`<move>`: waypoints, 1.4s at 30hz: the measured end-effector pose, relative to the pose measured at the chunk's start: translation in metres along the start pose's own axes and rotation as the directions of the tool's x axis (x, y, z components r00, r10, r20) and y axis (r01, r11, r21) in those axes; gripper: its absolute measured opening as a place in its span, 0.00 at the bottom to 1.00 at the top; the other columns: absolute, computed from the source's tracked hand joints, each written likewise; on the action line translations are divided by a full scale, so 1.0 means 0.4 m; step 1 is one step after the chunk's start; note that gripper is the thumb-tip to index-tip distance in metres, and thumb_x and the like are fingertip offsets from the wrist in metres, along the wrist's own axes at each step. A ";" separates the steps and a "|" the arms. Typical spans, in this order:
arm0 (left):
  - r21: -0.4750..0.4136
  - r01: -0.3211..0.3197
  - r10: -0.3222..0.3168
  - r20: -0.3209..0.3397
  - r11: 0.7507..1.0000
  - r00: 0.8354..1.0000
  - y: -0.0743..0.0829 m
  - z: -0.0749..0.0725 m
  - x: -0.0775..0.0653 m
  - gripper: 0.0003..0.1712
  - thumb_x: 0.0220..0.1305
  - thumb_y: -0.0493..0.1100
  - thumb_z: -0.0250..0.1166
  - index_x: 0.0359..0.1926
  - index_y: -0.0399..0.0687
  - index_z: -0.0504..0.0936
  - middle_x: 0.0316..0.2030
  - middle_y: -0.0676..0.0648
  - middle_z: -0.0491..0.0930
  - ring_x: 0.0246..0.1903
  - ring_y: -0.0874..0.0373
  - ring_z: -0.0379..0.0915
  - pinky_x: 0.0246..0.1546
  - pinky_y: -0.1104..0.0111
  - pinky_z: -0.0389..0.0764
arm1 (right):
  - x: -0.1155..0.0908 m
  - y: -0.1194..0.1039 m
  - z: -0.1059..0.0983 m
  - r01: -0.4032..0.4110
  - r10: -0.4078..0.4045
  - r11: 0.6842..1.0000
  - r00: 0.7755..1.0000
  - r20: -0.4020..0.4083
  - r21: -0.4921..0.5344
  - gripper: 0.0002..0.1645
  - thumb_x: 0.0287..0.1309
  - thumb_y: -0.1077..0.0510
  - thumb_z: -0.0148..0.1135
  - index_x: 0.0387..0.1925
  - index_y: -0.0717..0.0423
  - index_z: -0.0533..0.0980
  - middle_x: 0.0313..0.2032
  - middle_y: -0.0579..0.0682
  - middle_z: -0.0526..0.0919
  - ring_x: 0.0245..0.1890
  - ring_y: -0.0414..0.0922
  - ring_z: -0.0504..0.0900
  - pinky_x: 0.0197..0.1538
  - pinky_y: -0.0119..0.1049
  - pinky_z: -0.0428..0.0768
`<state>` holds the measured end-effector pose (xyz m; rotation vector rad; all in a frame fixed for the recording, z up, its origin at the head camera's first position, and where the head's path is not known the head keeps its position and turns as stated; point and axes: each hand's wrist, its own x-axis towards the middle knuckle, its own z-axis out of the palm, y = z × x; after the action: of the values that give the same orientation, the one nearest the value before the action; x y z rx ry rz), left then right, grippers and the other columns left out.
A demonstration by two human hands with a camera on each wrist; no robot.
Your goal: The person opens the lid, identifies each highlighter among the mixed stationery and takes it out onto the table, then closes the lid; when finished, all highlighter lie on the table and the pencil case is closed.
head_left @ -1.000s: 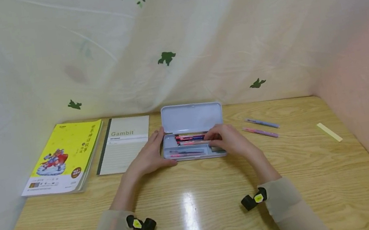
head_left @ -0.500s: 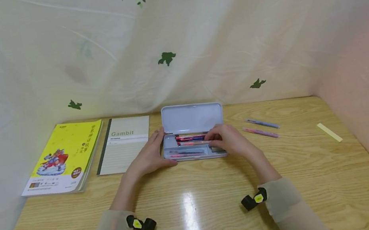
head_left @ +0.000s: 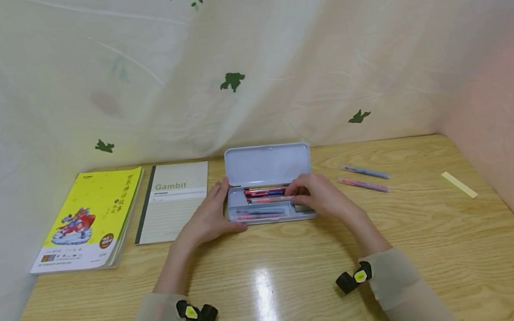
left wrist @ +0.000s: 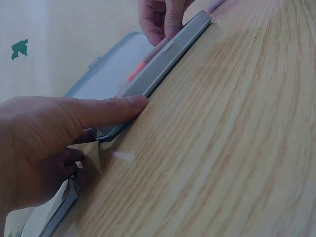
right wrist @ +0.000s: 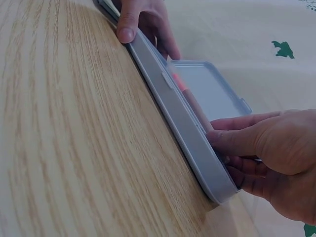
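Note:
A pale blue pencil case (head_left: 267, 162) lies on the table with its lid raised at the back. Several pens (head_left: 264, 192) and pencil-like sticks fill its compartments. My left hand (head_left: 203, 219) holds the case's left end, thumb along the front wall and fingers round the side. Over the right half of the case, my right hand (head_left: 326, 199) pinches the end of a pale pen (right wrist: 198, 107) with a red-orange part, between thumb and forefinger. The pen lies along the inside of the case. My right hand hides the case's right end in the head view.
Left of the case lie a Gambit notebook (head_left: 177, 201) and a thick yellow book (head_left: 89, 215). A blue pen (head_left: 366, 172) and a purple-pink pen (head_left: 363, 185) lie to the right. Farther right is a pale yellow strip (head_left: 459, 185). Patterned cloth (head_left: 277, 95) hangs behind the table.

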<state>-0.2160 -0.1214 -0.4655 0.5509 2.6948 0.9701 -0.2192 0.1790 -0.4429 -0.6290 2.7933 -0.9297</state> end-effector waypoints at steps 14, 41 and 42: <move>-0.005 0.008 -0.008 -0.005 1.000 1.000 0.002 0.002 0.000 0.75 0.51 0.57 0.81 0.83 0.43 0.38 0.81 0.35 0.46 0.80 0.38 0.48 0.79 0.46 0.57 | -0.003 -0.002 -0.002 0.014 -0.014 1.000 1.000 -0.004 -0.013 0.07 0.66 0.61 0.67 0.43 0.51 0.87 0.38 0.48 0.87 0.37 0.43 0.78 0.45 0.36 0.79; -0.031 -0.020 0.020 -0.016 0.999 1.000 0.000 0.002 -0.003 0.75 0.50 0.55 0.81 0.83 0.42 0.37 0.82 0.34 0.43 0.82 0.38 0.37 0.81 0.46 0.49 | -0.050 0.043 -0.043 0.021 -0.015 0.999 0.992 -0.125 0.047 0.10 0.65 0.61 0.68 0.46 0.51 0.87 0.44 0.50 0.88 0.43 0.46 0.82 0.50 0.43 0.83; -0.029 -0.022 0.021 -0.016 0.999 1.000 -0.001 0.002 -0.003 0.75 0.50 0.55 0.81 0.83 0.41 0.37 0.82 0.34 0.43 0.82 0.38 0.37 0.81 0.45 0.49 | -0.055 0.047 -0.046 0.019 -0.014 0.999 0.991 -0.133 0.039 0.10 0.65 0.61 0.68 0.46 0.51 0.87 0.45 0.50 0.88 0.43 0.46 0.82 0.50 0.44 0.84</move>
<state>-0.2147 -0.1217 -0.4663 0.5698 2.6888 1.0219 -0.2105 0.2119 -0.4396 -0.6069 2.8804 -1.0661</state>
